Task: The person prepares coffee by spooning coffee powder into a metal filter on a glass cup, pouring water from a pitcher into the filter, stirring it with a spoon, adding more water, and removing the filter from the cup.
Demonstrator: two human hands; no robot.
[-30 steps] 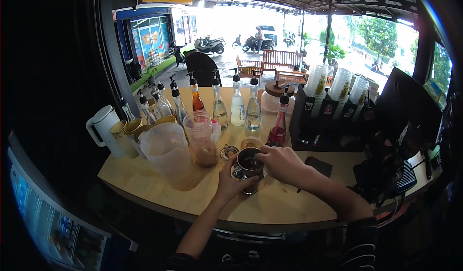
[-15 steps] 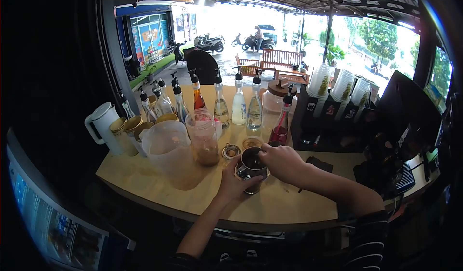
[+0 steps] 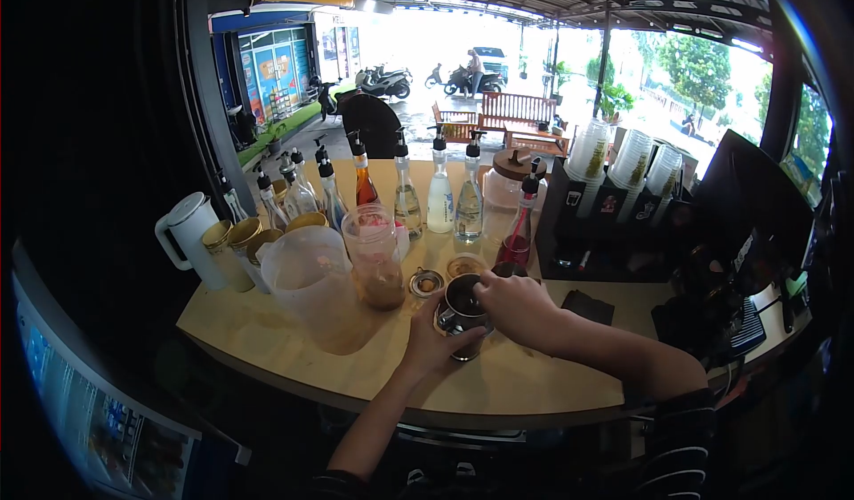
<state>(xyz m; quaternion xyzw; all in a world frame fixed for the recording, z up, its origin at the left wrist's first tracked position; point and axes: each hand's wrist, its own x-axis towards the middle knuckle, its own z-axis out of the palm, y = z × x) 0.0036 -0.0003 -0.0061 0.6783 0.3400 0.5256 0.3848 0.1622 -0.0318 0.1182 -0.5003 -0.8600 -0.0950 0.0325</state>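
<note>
Metal cup [image 3: 464, 318] near the front of the counter [image 3: 534, 384]; mouth up, long axis roughly upright; left hand [image 3: 434, 338] grasping its side; right hand [image 3: 519, 306] at the rim, can't tell what its fingers grip

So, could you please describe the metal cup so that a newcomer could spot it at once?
Find the pale wooden counter. Near its front edge, the left hand holds the metal cup. Its shiny metal contrasts with the see-through jar to its left.

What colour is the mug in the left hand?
The mug is silvery metal, darker inside; it shows best in the head view, the only one.
</note>
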